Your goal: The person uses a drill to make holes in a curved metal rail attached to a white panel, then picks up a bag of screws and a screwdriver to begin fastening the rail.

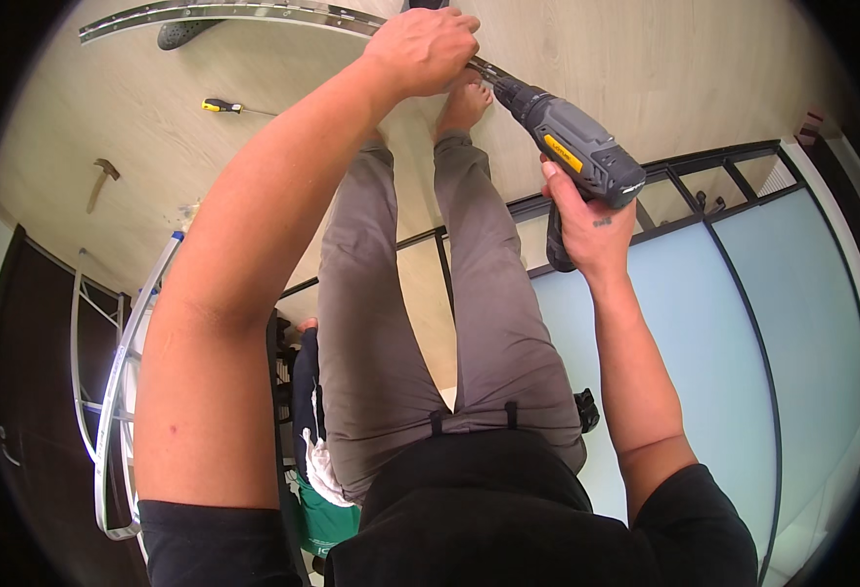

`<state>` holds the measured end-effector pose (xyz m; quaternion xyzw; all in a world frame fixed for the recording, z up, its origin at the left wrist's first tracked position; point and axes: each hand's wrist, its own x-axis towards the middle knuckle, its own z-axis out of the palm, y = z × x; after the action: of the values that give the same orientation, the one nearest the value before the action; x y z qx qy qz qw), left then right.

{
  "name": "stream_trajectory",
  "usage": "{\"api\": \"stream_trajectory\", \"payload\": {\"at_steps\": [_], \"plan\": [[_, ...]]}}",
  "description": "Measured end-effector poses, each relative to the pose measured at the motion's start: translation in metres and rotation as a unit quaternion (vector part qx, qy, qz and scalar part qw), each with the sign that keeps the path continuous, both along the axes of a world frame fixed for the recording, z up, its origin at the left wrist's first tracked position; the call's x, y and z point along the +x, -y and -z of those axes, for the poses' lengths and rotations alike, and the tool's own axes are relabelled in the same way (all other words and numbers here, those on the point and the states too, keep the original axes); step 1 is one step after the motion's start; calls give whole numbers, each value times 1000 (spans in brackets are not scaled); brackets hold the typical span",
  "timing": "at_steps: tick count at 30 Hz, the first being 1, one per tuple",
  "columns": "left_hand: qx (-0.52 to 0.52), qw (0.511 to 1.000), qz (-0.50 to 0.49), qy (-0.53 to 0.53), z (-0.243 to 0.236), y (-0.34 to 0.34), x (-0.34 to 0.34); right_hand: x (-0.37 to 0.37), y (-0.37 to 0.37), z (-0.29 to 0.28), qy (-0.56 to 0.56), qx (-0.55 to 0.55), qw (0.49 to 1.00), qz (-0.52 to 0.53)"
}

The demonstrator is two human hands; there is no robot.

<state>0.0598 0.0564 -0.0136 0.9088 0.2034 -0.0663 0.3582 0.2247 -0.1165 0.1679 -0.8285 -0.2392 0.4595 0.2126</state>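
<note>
Though mostly grey, yellow-patched drill point(586, 145)

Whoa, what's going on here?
A person is holding a drill in the right grip. The left grip is on a long metal strip, and the drill's front end points toward that grip. Whether the drill touches the strip is hard to see. A screwdriver and a hammer lie on the floor.

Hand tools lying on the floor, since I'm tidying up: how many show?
2: a screwdriver at upper left and a hammer farther left. Others may be hidden behind the left arm.
</note>
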Motion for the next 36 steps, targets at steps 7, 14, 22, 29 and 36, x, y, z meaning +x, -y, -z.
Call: {"api": "stream_trajectory", "payload": {"at_steps": [7, 14, 22, 29, 36], "plan": [[-22, 999, 1, -43, -4, 2, -2, 12, -17, -3, 31, 38, 987, -156], [4, 1000, 8, -7, 12, 0, -11, 22, -42, -6, 53, -11, 959, -277], [-21, 1000, 3, -9, 12, 3, -16, 17, -48, -6, 83, -36, 937, -336], [-37, 999, -22, -5, 11, 5, -20, 17, -48, -4, 85, -32, 933, -348], [-6, 1000, -21, 15, 21, 9, -22, 14, -49, -4, 68, -32, 940, -333]]}}
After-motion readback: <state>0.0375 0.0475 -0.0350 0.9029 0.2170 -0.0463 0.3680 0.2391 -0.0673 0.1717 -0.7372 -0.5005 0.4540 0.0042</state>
